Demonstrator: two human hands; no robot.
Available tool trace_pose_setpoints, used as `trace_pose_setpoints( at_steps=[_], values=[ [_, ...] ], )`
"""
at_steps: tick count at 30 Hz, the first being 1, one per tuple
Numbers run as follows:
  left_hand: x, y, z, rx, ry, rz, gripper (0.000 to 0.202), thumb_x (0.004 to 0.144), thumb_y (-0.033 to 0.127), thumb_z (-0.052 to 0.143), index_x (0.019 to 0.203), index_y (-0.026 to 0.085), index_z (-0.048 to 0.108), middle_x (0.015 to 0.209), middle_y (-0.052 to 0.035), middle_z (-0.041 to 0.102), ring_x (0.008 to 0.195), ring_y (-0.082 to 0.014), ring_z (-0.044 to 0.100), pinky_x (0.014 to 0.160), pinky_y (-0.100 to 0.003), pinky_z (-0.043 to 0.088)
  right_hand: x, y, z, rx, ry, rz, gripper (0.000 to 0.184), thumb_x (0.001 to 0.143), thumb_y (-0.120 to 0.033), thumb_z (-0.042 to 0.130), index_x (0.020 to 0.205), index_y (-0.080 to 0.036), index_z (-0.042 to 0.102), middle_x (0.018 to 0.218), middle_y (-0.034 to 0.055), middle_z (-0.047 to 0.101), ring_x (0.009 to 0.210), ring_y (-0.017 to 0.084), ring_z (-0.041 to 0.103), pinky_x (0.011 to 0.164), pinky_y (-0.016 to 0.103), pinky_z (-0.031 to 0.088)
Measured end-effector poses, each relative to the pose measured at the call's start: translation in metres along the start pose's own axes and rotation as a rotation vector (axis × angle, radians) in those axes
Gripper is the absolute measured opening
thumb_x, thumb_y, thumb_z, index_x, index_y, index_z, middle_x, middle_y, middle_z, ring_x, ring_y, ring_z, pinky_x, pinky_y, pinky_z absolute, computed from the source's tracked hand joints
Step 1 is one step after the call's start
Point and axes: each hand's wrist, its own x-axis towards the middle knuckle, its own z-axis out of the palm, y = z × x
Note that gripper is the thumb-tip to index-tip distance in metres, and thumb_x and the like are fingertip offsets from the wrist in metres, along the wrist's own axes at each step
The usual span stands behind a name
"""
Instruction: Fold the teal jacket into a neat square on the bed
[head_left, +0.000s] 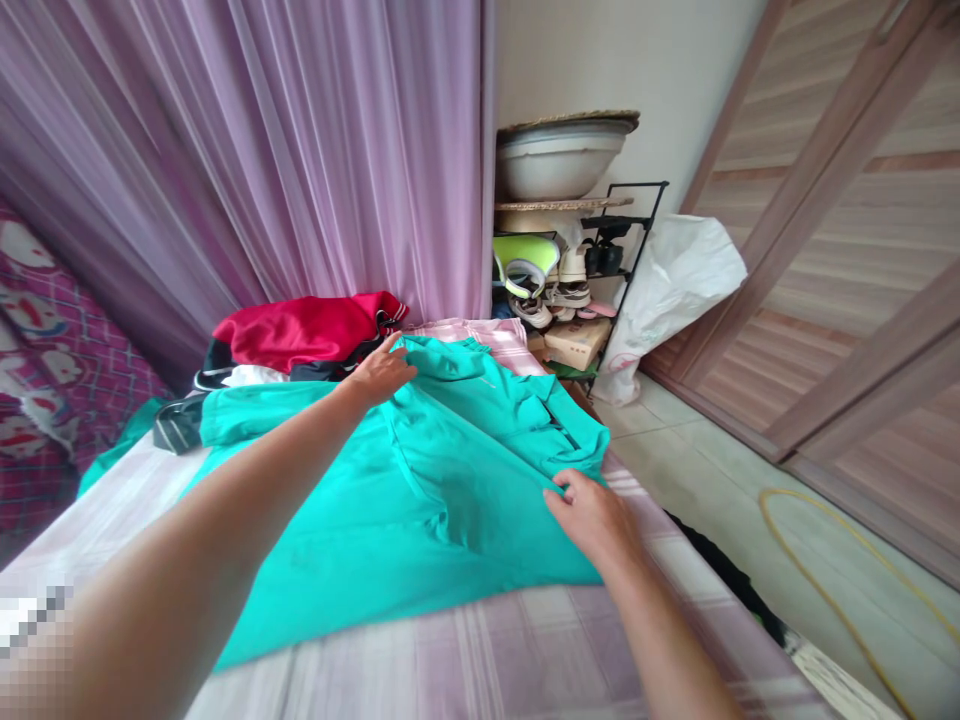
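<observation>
A teal collared shirt [420, 500] lies spread over a bed with a pale pink plaid sheet [450, 650]. My left hand [382, 372] is at the shirt's far edge, its fingers gathering the cloth near the collar. My right hand [589, 515] pinches the shirt's right edge between thumb and fingers. Behind the shirt sits a heap of clothes, with a red garment [300, 332] on top and some black and white cloth under it. A folded pink plaid cloth [480, 340] lies just past the shirt.
A lilac curtain [262, 150] hangs behind the bed. To the right stand a black shoe rack [630, 240] with shoes and a white basin [559, 160], and a white plastic sack [667, 290]. A yellow cord [832, 560] lies on the tiled floor near a wooden sliding door [840, 220].
</observation>
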Motion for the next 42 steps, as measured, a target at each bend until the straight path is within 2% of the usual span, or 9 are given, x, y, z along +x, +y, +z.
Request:
trace_pose_setpoints(
  at_steps=[4,7,13,17,23,26,32,37,42],
  values=[
    [-0.055,-0.024,-0.044,0.199,-0.029,0.077,0.040,0.089,0.011,0.031,0.086,0.023,0.068,0.071,-0.0031,0.058,0.100,-0.0222,0.057,0.121,-0.052,0.012,0.003,0.010,0.007,0.023,0.069,-0.086,0.019,0.083,-0.033,0.056,0.094,-0.027,0.071,0.096,0.0016,0.071,0.082,0.019,0.064,0.066,0.028,0.040],
    [-0.100,-0.030,-0.069,0.240,-0.002,0.016,0.043,0.092,0.014,0.028,0.086,0.025,0.069,0.076,-0.0051,0.058,0.103,-0.0236,0.055,0.120,-0.052,0.016,0.003,0.016,0.013,0.008,0.125,-0.196,0.014,0.081,-0.029,0.059,0.087,-0.025,0.071,0.107,0.0039,0.069,0.090,0.019,0.063,0.072,0.028,0.042],
    [-0.193,-0.036,-0.092,0.293,0.100,-0.169,0.027,0.083,0.016,0.043,0.087,0.025,0.068,0.094,-0.0086,0.066,0.117,-0.0286,0.052,0.118,-0.055,0.018,-0.004,0.024,0.010,0.113,0.080,-0.258,0.025,0.079,-0.013,0.055,0.096,-0.023,0.070,0.102,0.0033,0.073,0.096,0.019,0.065,0.078,0.028,0.045],
    [-0.264,-0.029,-0.073,0.289,0.104,-0.240,0.025,0.083,0.018,0.044,0.094,0.023,0.066,0.090,-0.0082,0.069,0.104,-0.0266,0.061,0.115,-0.051,0.026,-0.004,0.034,0.006,0.141,0.054,-0.284,0.028,0.076,-0.007,0.052,0.088,-0.023,0.071,0.099,0.0025,0.072,0.093,0.018,0.065,0.080,0.027,0.046],
    [-0.344,0.008,-0.013,0.246,0.033,-0.375,0.036,0.084,0.016,0.043,0.109,0.022,0.066,0.093,-0.0108,0.070,0.093,-0.0280,0.064,0.102,-0.048,0.041,-0.006,0.042,0.009,0.145,0.134,-0.328,0.022,0.078,-0.016,0.051,0.081,-0.024,0.071,0.102,0.0028,0.070,0.090,0.019,0.063,0.076,0.028,0.046],
    [-0.359,0.023,0.003,0.203,0.026,-0.427,0.035,0.082,0.015,0.044,0.105,0.022,0.068,0.097,-0.0127,0.069,0.096,-0.0298,0.063,0.093,-0.046,0.046,-0.015,0.042,0.011,0.153,0.221,-0.295,0.022,0.078,-0.019,0.049,0.080,-0.025,0.070,0.101,0.0030,0.070,0.088,0.021,0.062,0.073,0.029,0.046],
    [-0.375,0.032,0.002,0.194,0.124,-0.475,0.033,0.088,0.018,0.041,0.106,0.022,0.069,0.105,-0.0136,0.068,0.102,-0.0299,0.061,0.098,-0.046,0.043,-0.041,0.030,0.011,0.108,0.396,-0.228,0.027,0.081,-0.018,0.044,0.083,-0.023,0.070,0.104,0.0060,0.070,0.094,0.023,0.061,0.074,0.031,0.045],
    [-0.394,0.028,0.015,0.076,0.039,-0.484,0.038,0.087,0.019,0.040,0.112,0.022,0.069,0.107,-0.0123,0.069,0.102,-0.0287,0.062,0.096,-0.044,0.046,-0.049,0.024,0.013,-0.005,0.281,-0.239,0.033,0.078,-0.010,0.043,0.076,-0.024,0.073,0.104,0.0043,0.072,0.088,0.023,0.063,0.076,0.033,0.047],
    [-0.405,0.011,0.025,-0.161,0.092,-0.490,0.040,0.087,0.031,0.041,0.112,0.024,0.071,0.113,-0.0078,0.071,0.109,-0.0255,0.063,0.101,-0.040,0.048,-0.048,0.024,0.007,0.035,0.247,-0.241,0.038,0.078,-0.010,0.042,0.080,-0.026,0.077,0.112,0.0003,0.073,0.103,0.022,0.065,0.087,0.033,0.050]
  ],
)
